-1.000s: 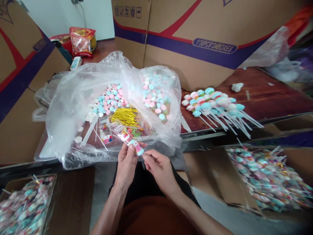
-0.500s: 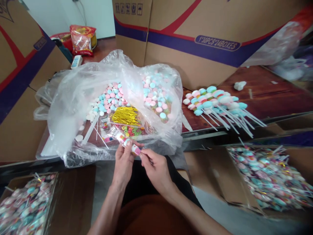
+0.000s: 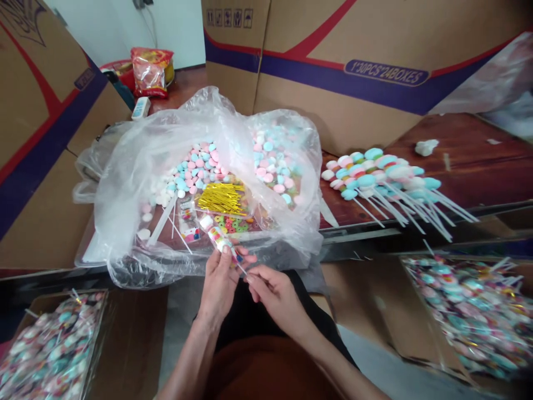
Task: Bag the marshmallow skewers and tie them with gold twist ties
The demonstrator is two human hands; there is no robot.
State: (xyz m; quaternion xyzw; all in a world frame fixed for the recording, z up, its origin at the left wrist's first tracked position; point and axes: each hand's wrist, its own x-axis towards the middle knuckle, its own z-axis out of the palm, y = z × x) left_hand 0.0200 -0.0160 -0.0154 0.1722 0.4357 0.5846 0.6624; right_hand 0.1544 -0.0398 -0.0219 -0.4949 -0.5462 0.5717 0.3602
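Note:
My left hand (image 3: 220, 280) is closed around a marshmallow lollipop (image 3: 217, 233) in a clear printed wrapper, its thumb on top near the wrapper's lower end. The candy end points up and away, over the table edge. My right hand (image 3: 272, 294) pinches the thin white stick close to its lower tip. Just beyond the candy lie colourful ring candies (image 3: 234, 225) and a clear tray of gold twist ties (image 3: 221, 198). Pink, blue and white marshmallow pieces (image 3: 200, 162) spread behind them, partly under a clear plastic sheet (image 3: 137, 133).
On the table's right side lies a pile of unwrapped marshmallow skewers (image 3: 375, 175). Open cartons of wrapped lollipops stand low at left (image 3: 54, 344) and right (image 3: 470, 316). Large cardboard boxes (image 3: 333, 100) wall the back; a red snack packet (image 3: 152, 72) sits behind.
The lollipop now shows further out past my left hand, and its white stick has come into view between my hands. The whole view has shifted slightly.

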